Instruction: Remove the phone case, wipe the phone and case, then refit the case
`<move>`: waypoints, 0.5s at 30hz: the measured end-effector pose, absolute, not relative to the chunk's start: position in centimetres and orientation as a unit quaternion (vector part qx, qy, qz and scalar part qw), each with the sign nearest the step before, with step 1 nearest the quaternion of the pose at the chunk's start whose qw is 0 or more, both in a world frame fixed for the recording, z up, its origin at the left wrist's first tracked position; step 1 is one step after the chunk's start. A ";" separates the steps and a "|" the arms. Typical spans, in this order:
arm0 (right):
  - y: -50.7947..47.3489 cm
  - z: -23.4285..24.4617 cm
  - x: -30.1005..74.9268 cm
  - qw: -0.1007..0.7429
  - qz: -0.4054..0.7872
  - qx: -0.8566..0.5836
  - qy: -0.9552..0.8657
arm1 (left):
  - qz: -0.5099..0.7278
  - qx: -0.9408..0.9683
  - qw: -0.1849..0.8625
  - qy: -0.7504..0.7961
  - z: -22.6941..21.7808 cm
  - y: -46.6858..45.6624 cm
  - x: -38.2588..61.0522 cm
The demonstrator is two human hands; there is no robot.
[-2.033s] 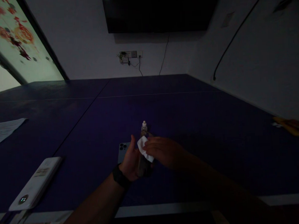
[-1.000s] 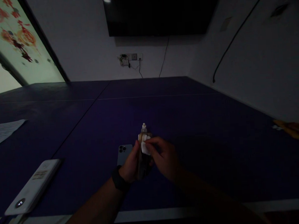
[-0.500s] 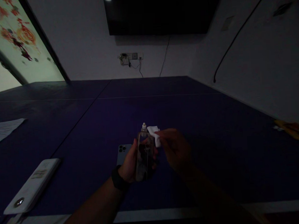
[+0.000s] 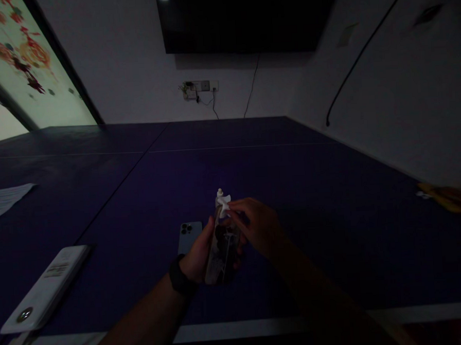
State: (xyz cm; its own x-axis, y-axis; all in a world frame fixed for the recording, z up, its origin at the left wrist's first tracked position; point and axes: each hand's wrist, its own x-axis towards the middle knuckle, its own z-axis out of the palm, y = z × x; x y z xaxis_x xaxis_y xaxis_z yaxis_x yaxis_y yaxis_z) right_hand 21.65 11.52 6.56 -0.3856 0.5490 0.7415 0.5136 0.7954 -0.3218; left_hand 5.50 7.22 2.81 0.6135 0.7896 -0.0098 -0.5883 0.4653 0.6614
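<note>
My left hand point(image 4: 198, 254), with a dark watch on its wrist, is wrapped round a phone case point(image 4: 221, 255) that looks see-through with a dark picture on it. My right hand point(image 4: 256, 222) pinches a small white cloth or tissue point(image 4: 224, 204) at the top end of the case. Just behind the case stands a small bottle with a white cap point(image 4: 219, 192); its body is mostly hidden. A blue-grey phone point(image 4: 188, 236) with several camera lenses lies left of the case, partly covered by my left hand.
The dark blue table point(image 4: 124, 281) runs to the far wall. A long white device point(image 4: 45, 290) with a cable lies at the left front, a printed sheet point(image 4: 8, 199) behind it. A yellow-orange item point(image 4: 448, 197) lies at the right edge. A screen point(image 4: 245, 20) hangs on the wall.
My right hand has moved left with the white cloth, from beside the case's top corner onto its top end. The case has tilted slightly in my left hand.
</note>
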 end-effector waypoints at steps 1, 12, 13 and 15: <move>11.4 6.6 21.7 0.459 0.020 -0.321 -0.828 | 0.406 0.321 0.839 0.166 2.7 7.2 5.5; 11.0 7.1 23.0 0.548 0.123 -0.320 -0.763 | 0.396 0.448 0.787 0.153 2.3 7.4 4.9; 10.8 7.3 23.3 0.566 0.140 -0.347 -0.735 | 0.406 0.473 0.767 0.153 2.4 7.4 4.9; 10.2 7.8 23.5 0.566 0.166 -0.345 -0.730 | 0.431 0.523 0.717 0.161 2.6 7.3 4.8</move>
State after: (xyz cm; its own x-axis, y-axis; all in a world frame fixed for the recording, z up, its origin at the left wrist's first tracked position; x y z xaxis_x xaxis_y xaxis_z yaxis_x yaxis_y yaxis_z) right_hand 23.51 10.23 7.79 -0.1222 0.6912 0.7123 0.3159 0.7074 -0.6323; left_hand 4.75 7.29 2.60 0.5769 0.7865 0.2207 -0.4501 0.0807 0.8893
